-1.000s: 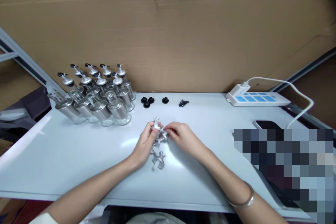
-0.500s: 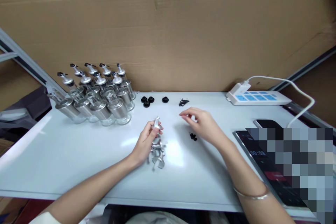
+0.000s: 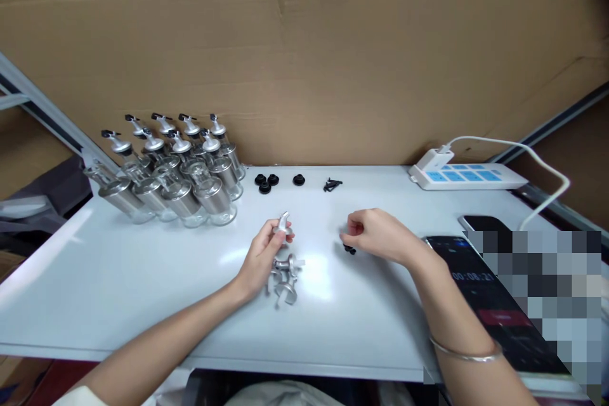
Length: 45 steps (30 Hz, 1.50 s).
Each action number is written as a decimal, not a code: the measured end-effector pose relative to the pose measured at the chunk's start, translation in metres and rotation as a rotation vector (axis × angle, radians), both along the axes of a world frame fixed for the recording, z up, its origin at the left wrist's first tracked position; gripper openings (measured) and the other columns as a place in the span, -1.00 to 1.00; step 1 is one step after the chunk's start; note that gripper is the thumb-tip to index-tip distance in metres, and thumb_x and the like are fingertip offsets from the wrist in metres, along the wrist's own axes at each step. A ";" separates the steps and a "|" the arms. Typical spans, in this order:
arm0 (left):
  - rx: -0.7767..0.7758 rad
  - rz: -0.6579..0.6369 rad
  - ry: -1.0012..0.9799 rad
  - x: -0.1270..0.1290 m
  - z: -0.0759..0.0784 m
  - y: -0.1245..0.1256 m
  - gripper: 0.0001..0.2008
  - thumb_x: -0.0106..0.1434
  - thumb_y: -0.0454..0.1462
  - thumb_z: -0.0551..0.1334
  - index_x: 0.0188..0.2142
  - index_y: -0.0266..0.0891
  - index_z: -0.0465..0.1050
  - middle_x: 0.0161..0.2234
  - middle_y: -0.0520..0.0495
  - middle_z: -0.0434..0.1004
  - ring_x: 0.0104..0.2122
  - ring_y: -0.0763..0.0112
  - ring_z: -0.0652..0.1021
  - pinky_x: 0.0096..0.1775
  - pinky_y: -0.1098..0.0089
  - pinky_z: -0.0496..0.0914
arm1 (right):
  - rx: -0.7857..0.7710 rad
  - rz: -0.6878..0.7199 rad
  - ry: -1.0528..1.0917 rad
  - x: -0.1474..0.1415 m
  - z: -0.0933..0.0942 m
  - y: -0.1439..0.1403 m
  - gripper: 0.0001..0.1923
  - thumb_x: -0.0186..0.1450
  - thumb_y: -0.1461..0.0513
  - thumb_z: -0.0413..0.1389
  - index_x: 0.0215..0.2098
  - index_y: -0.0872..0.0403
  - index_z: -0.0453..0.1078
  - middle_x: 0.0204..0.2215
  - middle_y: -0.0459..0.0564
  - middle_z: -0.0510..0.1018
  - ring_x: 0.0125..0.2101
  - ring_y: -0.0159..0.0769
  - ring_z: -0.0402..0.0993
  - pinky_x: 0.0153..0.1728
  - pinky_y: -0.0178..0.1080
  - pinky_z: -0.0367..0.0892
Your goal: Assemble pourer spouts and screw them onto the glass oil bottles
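Observation:
My left hand is closed around a silver pourer spout, its curved tip pointing up. Just below that hand lies a small heap of similar silver pourer spouts on the table. My right hand is bent down with its fingers pinched at a little pile of small black pieces. The fingertips hide part of the pile, and I cannot see what is between them. Beyond the hands lie several black round stoppers and a cluster of thin black pieces.
Several glass bottles with metal sleeves stand at the back left, the rear ones topped with pourers. A white power strip with a charger and cable sits back right. Phones lie at the right. Cardboard walls the back.
My right hand has moved down and slightly right from above the table onto the small black pieces. My left hand stays in place with the pourer spout.

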<state>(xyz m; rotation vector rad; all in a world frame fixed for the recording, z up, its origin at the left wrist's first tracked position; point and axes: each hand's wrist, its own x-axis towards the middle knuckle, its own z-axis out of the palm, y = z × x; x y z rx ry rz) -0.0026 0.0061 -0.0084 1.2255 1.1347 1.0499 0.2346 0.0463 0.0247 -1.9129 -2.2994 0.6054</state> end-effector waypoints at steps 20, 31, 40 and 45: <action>0.025 -0.016 -0.012 -0.002 -0.004 -0.003 -0.61 0.22 0.05 0.16 -0.20 -0.24 0.36 -0.33 -0.04 0.42 -0.31 0.39 0.41 -0.29 0.43 0.31 | 0.247 0.025 0.307 -0.011 -0.005 0.000 -0.89 0.15 0.22 0.05 -0.49 0.05 0.40 -0.49 -0.04 0.56 -0.50 -0.30 0.44 -0.44 -0.26 0.30; 0.054 -0.096 -0.024 -0.004 -0.006 -0.006 -0.55 0.23 0.09 0.13 -0.15 -0.24 0.36 -0.28 -0.05 0.40 -0.46 0.50 0.33 -0.44 0.49 0.25 | 0.255 0.021 1.072 -0.057 -0.014 -0.021 -0.92 0.15 0.22 0.19 -0.45 0.07 0.41 -0.46 -0.03 0.59 -0.44 -0.32 0.51 -0.34 -0.21 0.43; 0.043 -0.145 -0.057 -0.006 -0.010 -0.010 -0.49 0.25 0.13 0.07 -0.13 -0.25 0.35 -0.35 -0.04 0.34 -0.44 0.46 0.37 -0.40 0.46 0.30 | 0.364 0.088 1.016 -0.058 -0.017 -0.022 -0.77 0.28 0.22 0.09 -0.16 -0.03 0.55 -0.33 -0.01 0.56 -0.35 -0.30 0.49 -0.30 -0.18 0.41; 0.050 -0.182 -0.074 -0.006 -0.010 -0.010 -0.48 0.24 0.15 0.07 -0.13 -0.25 0.34 -0.35 -0.05 0.33 -0.41 0.42 0.39 -0.38 0.45 0.32 | 0.324 0.006 1.125 -0.063 -0.019 -0.024 -0.92 0.16 0.23 0.23 -0.34 0.03 0.50 -0.39 -0.04 0.59 -0.38 -0.32 0.51 -0.28 -0.21 0.45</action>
